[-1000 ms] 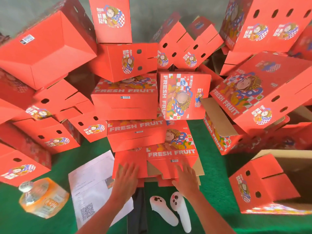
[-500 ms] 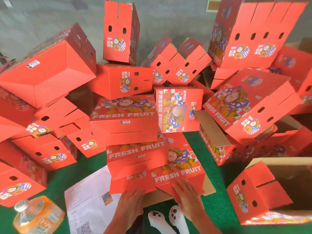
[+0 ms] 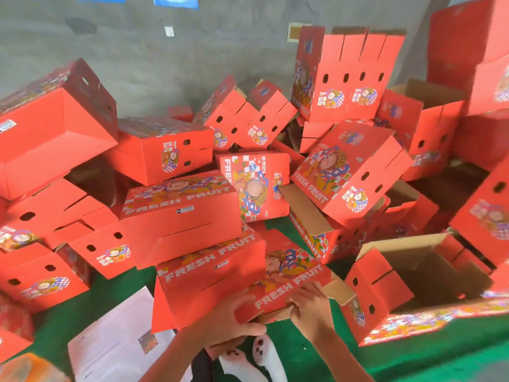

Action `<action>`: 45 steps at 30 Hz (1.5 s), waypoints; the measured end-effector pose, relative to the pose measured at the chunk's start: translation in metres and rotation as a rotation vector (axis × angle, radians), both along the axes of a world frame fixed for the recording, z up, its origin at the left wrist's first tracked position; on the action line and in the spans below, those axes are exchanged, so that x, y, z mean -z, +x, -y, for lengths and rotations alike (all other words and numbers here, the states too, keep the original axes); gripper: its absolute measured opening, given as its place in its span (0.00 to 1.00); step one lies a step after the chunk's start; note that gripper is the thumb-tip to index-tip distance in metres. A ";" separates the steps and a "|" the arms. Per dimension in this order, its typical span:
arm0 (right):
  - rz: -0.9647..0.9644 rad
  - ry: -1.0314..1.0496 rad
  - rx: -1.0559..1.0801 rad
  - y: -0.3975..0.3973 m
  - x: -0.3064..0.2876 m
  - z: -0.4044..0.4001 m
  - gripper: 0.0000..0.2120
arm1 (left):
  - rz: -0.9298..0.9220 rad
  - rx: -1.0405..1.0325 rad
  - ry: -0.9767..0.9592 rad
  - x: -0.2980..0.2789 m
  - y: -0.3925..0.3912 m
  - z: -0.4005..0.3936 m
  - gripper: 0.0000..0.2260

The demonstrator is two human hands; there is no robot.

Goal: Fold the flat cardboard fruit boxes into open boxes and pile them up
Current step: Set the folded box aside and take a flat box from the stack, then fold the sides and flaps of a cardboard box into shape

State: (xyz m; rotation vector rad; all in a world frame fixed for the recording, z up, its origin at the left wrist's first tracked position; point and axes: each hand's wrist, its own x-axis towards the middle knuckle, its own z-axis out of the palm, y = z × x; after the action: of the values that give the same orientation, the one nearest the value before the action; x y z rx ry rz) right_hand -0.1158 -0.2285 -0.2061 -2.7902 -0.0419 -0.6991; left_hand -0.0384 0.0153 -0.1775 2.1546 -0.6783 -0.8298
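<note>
Lifted since before, red box [image 3: 286, 282] sits between gripping fingers [image 3: 298, 301].

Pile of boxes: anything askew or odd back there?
Yes. The folded boxes lie tumbled at mixed angles, not squarely stacked. Two white controllers lie on the green mat beneath both hands' box.
</note>
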 end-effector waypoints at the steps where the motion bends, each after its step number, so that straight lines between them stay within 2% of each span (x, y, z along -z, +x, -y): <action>1: 0.011 0.002 0.006 0.001 -0.007 0.002 0.10 | -0.064 0.014 -0.010 -0.012 0.005 0.002 0.36; 3: 0.013 0.007 0.017 0.003 -0.020 0.004 0.14 | -0.150 0.028 -0.044 -0.028 0.010 0.001 0.33; 5: 0.041 0.018 0.009 0.005 -0.031 0.003 0.17 | -0.215 -0.003 -0.136 -0.034 0.014 -0.005 0.37; 7: 0.106 0.047 -0.039 0.007 -0.042 0.001 0.17 | -0.385 -0.157 -0.280 -0.033 0.020 -0.013 0.40; 9: 0.154 0.084 -0.079 0.008 -0.050 -0.002 0.16 | -0.501 -0.334 -0.389 -0.030 0.029 -0.017 0.36; 10: 0.167 0.093 -0.084 0.009 -0.054 -0.003 0.14 | -0.517 -0.387 -0.384 -0.030 0.035 -0.018 0.34; 14: 0.248 0.087 -0.062 0.016 -0.076 -0.002 0.07 | -0.493 -0.483 -0.374 -0.025 0.056 -0.019 0.27; 17: 0.356 0.085 -0.083 0.025 -0.099 0.004 0.05 | -0.359 -0.601 -0.331 -0.017 0.067 -0.026 0.22; 20: 0.370 0.076 -0.062 0.033 -0.116 0.006 0.05 | -0.242 -0.674 -0.307 -0.007 0.076 -0.036 0.17; 24: 0.400 0.071 -0.061 0.044 -0.133 0.002 0.08 | -0.078 -0.713 -0.154 -0.005 0.083 -0.051 0.11; 27: 0.407 0.074 -0.061 0.055 -0.146 -0.001 0.06 | -0.115 -0.698 -0.143 -0.003 0.086 -0.056 0.20; 29: 0.410 0.073 -0.062 0.062 -0.154 -0.006 0.07 | -0.144 -0.665 -0.163 -0.007 0.086 -0.055 0.22; 33: 0.427 0.063 -0.037 0.072 -0.161 -0.016 0.05 | -0.290 -0.798 -0.380 -0.022 0.077 -0.063 0.19; 37: 0.445 0.054 0.002 0.087 -0.167 -0.021 0.06 | -0.450 -0.635 -0.675 -0.068 0.079 -0.066 0.31; 39: 0.430 0.044 0.026 0.098 -0.172 -0.024 0.08 | -0.382 -0.550 -0.797 -0.103 0.085 -0.063 0.34; 41: 0.397 0.033 0.043 0.110 -0.179 -0.027 0.08 | -0.170 -0.469 -0.854 -0.136 0.087 -0.059 0.33; 44: 0.331 0.028 0.094 0.124 -0.190 -0.034 0.07 | 0.281 -0.353 -0.760 -0.163 0.081 -0.049 0.15; 45: 0.316 0.019 0.100 0.127 -0.192 -0.034 0.09 | 0.355 -0.371 -0.729 -0.166 0.080 -0.046 0.09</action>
State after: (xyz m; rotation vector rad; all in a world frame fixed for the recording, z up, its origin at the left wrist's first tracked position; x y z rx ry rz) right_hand 0.0114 -0.1941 -0.0142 -2.6507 0.0444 -1.1521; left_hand 0.0413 0.0617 -0.0114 1.6702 -0.6010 0.0239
